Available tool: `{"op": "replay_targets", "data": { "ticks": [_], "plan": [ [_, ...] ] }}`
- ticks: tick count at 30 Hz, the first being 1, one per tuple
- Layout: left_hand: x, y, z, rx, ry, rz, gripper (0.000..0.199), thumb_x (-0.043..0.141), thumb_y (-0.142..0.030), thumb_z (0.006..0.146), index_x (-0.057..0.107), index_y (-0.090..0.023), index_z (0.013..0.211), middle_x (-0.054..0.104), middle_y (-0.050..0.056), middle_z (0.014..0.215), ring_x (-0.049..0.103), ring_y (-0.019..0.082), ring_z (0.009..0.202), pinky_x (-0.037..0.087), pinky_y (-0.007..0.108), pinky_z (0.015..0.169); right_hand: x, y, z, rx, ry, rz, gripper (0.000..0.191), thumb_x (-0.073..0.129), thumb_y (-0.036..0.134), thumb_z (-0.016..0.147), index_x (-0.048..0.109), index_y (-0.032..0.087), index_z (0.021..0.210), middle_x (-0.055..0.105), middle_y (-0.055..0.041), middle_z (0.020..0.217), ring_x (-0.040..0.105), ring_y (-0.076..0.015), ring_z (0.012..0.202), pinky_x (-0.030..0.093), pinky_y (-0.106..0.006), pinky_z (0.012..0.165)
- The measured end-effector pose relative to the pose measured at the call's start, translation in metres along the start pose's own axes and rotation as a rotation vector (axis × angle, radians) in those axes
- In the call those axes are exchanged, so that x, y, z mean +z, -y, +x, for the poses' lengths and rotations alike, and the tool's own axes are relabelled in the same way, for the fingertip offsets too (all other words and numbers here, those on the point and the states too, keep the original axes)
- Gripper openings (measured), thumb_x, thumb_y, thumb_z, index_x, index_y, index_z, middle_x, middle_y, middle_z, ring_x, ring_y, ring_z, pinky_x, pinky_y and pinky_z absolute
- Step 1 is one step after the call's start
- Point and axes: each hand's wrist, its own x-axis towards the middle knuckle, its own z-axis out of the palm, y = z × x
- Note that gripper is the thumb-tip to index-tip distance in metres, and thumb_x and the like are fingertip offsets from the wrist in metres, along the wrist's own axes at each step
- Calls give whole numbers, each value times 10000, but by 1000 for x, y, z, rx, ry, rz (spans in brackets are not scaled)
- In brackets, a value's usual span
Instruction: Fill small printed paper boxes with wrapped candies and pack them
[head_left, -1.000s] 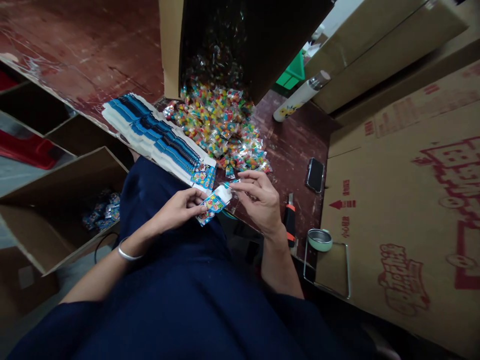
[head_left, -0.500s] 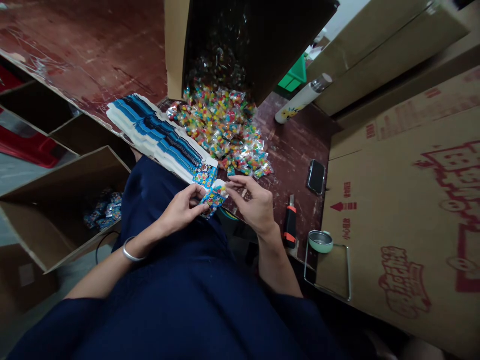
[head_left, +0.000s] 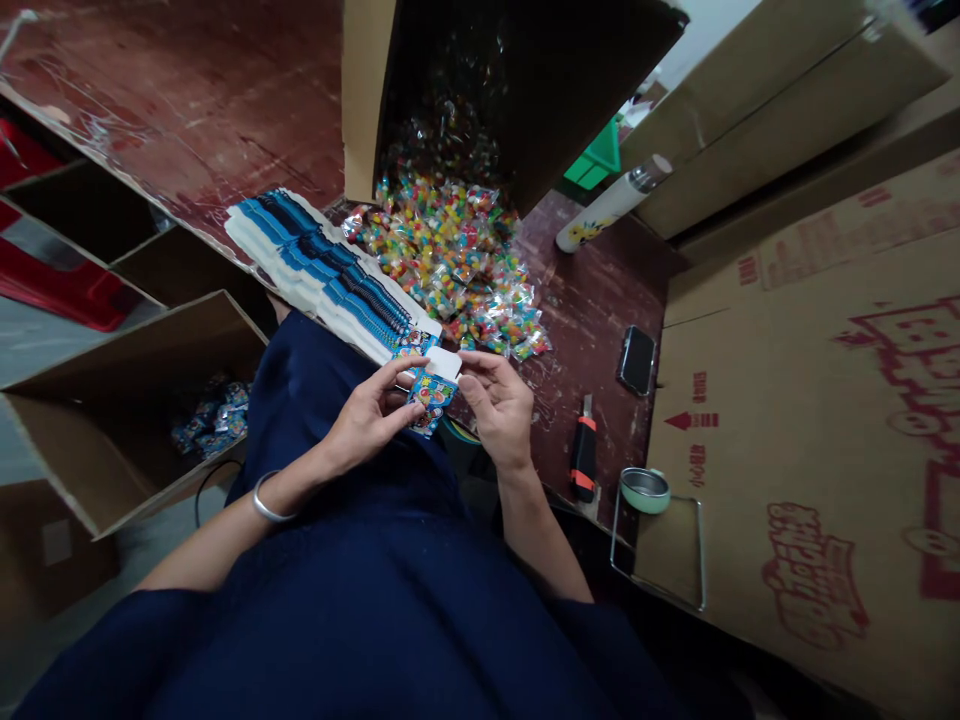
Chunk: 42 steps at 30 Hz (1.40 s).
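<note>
Between the thumb and fingers of my left hand is a small blue printed carton, held over the table's front edge. Its white top flap stands up, and I cannot see what is inside. My right hand has its thumb and forefinger at the carton's right upper edge, with the other fingers curled. Just beyond lies a long row of flattened blue-and-white cartons, overlapping one another. Clear packets of colourful candy are heaped behind the row, spilling from a big cardboard box on its side.
An open box at lower left holds several filled blue cartons. Right of my hands lie a utility knife and a phone. Behind are a flask and green bin. A green cup stands near a large carton.
Half a second ago my right fingers were at the carton's opening with colourful candy showing there. Now the candy is out of sight, the white flap shows, and the right fingers are at the carton's edge.
</note>
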Motion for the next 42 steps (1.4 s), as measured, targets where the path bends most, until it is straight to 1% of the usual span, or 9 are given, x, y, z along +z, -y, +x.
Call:
{"op": "replay_targets", "data": {
  "ticks": [6, 12, 14, 19, 22, 25, 29, 35, 42],
  "plan": [
    [0, 6, 0, 23, -16, 0, 303, 796, -280, 857, 546, -184, 998, 581, -8, 919, 637, 90, 723, 571, 199, 678, 15, -10, -11, 57, -62, 15, 288, 798, 465, 862, 774, 225, 1020, 788, -54, 1061, 766, -217, 910, 640, -328, 821],
    [0, 3, -2, 39, 7, 60, 514, 736, -247, 897, 511, -251, 1359, 534, 7, 1044, 628, 94, 774, 584, 238, 750, 22, -8, -10, 39, -85, -28, 272, 723, 459, 925, 770, 219, 1045, 803, -57, 1012, 768, -220, 894, 635, -343, 836],
    [-1, 2, -2, 43, 12, 85, 473, 728, -262, 901, 535, -233, 1332, 533, 21, 1064, 617, 105, 804, 578, 247, 770, 23, -8, -9, 6, -92, -52, 255, 708, 440, 940, 770, 224, 1060, 803, -54, 1011, 766, -217, 897, 627, -343, 845],
    [0, 3, 0, 49, 50, 81, 312, 730, -335, 908, 543, -194, 1114, 560, 38, 1041, 581, 140, 882, 545, 242, 782, 23, -13, -9, -160, -88, -168, 197, 693, 392, 957, 766, 229, 875, 785, -65, 1004, 749, -233, 946, 605, -379, 881],
    [1, 4, 0, 50, 13, 76, 364, 753, -357, 896, 525, -212, 1139, 573, 37, 1039, 582, 148, 902, 533, 241, 782, 25, -15, -10, -211, -138, -195, 157, 686, 388, 962, 757, 248, 977, 780, -78, 1076, 748, -249, 1027, 601, -418, 950],
    [1, 4, -1, 14, -1, 13, 457, 772, -378, 887, 485, -240, 1215, 602, 28, 1032, 603, 130, 844, 520, 230, 743, 26, -13, -10, -192, -157, -127, 182, 709, 390, 950, 718, 258, 1074, 781, -70, 1054, 758, -236, 998, 614, -410, 943],
    [-1, 5, -1, -1, 9, -21, 456, 765, -331, 895, 464, -238, 1224, 611, 25, 1024, 636, 120, 827, 534, 227, 743, 24, -3, -5, -166, -58, -25, 171, 747, 372, 923, 704, 237, 829, 773, -52, 947, 745, -218, 935, 615, -378, 890],
    [-2, 7, -1, 51, 42, 155, 426, 671, -199, 925, 477, -226, 1304, 640, 51, 1082, 685, 164, 938, 578, 301, 857, 12, 6, 7, 34, -40, 12, 172, 835, 358, 824, 743, 213, 815, 762, -31, 835, 716, -191, 798, 596, -323, 747],
    [1, 0, -5, 58, 40, 220, 448, 650, -170, 917, 544, -220, 1350, 672, 62, 1074, 681, 176, 932, 582, 295, 829, 11, 5, 7, 13, -21, -28, 310, 791, 436, 865, 679, 210, 685, 753, -34, 821, 702, -193, 788, 581, -336, 754]
  ]
}}
